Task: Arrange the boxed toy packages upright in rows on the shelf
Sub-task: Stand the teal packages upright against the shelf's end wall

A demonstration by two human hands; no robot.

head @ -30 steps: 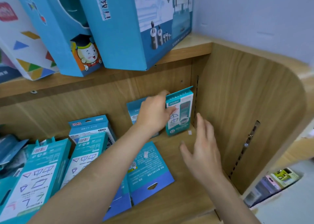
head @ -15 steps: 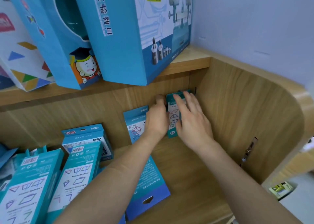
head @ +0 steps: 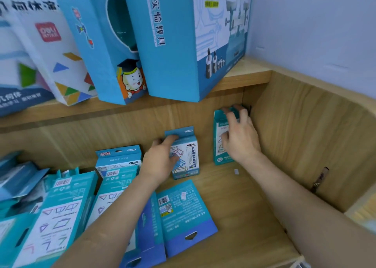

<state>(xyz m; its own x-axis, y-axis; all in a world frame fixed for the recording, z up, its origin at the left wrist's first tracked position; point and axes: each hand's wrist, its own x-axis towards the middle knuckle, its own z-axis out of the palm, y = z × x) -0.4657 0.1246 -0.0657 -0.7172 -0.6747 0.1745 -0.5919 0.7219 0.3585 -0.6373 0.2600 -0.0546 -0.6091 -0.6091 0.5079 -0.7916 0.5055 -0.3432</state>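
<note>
A: Where's the box in play?

B: Middle box (head: 186, 158), upright on the shelf (head: 234, 196), long axis vertical. It stands well away from the side panel (head: 305, 137). There is a gap between it and the corner box (head: 219, 145), which stands just beside the panel.

A: Which hand has it?

B: Left hand (head: 162, 160). It comes in from the side away from the panel. One finger (head: 173, 139) lies over the hanger flap and the thumb is on the printed front. The grip is clenched on the box's upper part, as far as I can see.

A: And the other?

B: Right hand (head: 239, 141) is on the corner box, palm across its front, fingertips (head: 237, 107) hooked over the top edge. I judge it is grasping the box to steady it near the panel.

A: What does the next move turn on?

B: That gap. The middle box likely has to slide toward the panel until it meets the corner box, staying vertical. The left hand is nearer and already on it.

A: Anything beyond?

B: A third box (head: 119, 160) stands upright, farther from the panel. Flat packs (head: 183, 212) lie face down in front of it, and more lean farther out. None of those are stood up yet, so the row looks barely begun.
</note>
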